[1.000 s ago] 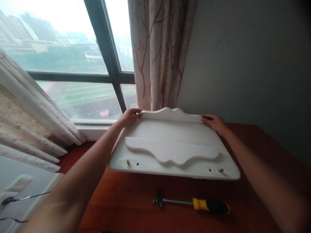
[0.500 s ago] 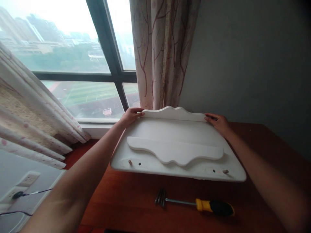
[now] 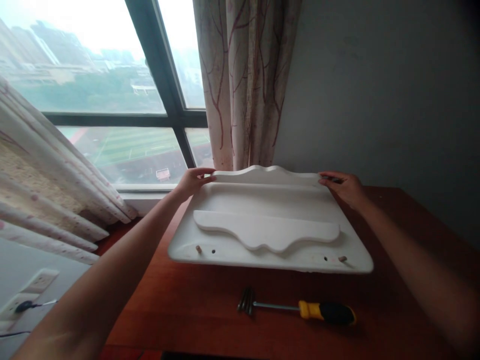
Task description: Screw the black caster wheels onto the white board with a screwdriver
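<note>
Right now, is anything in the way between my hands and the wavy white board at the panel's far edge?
Nothing visible is. Your left hand and right hand hold opposite ends of the wavy white board. The second wavy board lies nearer you on the white panel, clear of both.

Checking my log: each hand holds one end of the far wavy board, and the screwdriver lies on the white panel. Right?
No: the screwdriver lies on the table, not the white panel, per the head view. Left hand and right hand each hold one end of the far board.
</note>
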A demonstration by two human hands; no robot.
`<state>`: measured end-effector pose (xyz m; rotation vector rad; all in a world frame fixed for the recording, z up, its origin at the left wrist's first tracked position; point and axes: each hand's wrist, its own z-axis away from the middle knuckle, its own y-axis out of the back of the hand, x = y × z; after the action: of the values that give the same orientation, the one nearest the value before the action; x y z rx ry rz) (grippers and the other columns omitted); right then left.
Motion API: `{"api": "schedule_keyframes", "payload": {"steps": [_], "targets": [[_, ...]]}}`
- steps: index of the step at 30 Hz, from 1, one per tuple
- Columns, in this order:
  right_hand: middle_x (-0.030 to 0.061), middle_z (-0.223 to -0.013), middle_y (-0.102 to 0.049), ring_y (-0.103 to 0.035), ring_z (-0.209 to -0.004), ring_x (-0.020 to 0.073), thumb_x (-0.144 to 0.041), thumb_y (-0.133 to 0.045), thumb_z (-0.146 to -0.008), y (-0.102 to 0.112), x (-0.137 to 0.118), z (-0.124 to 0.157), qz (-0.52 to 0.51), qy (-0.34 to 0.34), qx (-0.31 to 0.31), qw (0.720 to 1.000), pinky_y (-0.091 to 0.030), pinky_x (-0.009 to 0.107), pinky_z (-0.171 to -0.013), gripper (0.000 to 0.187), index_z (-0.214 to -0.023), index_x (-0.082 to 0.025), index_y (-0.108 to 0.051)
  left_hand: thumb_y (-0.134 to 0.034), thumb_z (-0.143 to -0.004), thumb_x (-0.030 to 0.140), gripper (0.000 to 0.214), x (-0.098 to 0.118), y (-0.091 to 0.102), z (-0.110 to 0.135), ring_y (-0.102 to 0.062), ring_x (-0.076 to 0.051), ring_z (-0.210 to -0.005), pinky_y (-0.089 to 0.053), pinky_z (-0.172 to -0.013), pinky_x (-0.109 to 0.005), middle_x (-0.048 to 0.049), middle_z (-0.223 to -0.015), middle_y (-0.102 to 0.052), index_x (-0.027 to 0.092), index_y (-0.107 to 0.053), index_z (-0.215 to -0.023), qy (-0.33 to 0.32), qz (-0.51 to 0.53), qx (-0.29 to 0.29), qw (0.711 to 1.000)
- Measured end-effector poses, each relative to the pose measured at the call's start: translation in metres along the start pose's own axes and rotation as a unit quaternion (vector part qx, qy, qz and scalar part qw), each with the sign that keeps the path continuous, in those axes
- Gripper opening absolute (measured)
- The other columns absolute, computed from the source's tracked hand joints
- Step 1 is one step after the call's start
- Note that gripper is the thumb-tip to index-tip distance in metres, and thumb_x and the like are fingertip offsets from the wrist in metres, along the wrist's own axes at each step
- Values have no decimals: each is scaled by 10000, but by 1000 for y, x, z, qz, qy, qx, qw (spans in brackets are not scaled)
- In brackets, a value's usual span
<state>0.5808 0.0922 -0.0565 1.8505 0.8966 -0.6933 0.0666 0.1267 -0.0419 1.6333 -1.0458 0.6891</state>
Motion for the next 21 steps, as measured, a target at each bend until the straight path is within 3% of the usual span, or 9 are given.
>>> {"api": "schedule_keyframes", "payload": {"steps": [6,13,17,21], "targets": [[70,-897,-742,-599,-682,190,-579,-720,-782,-2,1,32,65,64,-22,996,-504,345,-642,399,-991,-250,-805,-830,-665,503,435,3,7,17,-531,-161,-682,-442,-671,-286,-34,-774,-672,230,-819,-1003,-59,-97,-16,993],[73,-1064,-760,-672,-931,253,-465,-674,-856,2,-4,51,126,135,-14,983,-551,386,-761,274,-1025,-281,-786,-765,-747,430,375,14,18,32,-596,-211,-825,-492,-720,-310,-85,-994,-759,250,-793,-1075,-114,-136,-73,981],[77,-1087,-751,-676,-892,243,-477,-646,-867,15,1,71,108,61,16,992,-552,408,-817,328,-1098,-274,-762,-605,-856,434,365,20,33,50,-655,-218,-926,-515,-708,-303,-111,-1178,-738,215,-762,-1101,-104,-129,-70,984],[73,-1192,-736,-690,-1022,275,-526,-611,-874,33,6,110,65,-63,41,995,-555,420,-878,378,-1124,-276,-746,-562,-874,452,419,26,47,92,-682,-237,-961,-524,-844,-356,-117,-1132,-753,182,-733,-1144,-27,-126,2,992]]}}
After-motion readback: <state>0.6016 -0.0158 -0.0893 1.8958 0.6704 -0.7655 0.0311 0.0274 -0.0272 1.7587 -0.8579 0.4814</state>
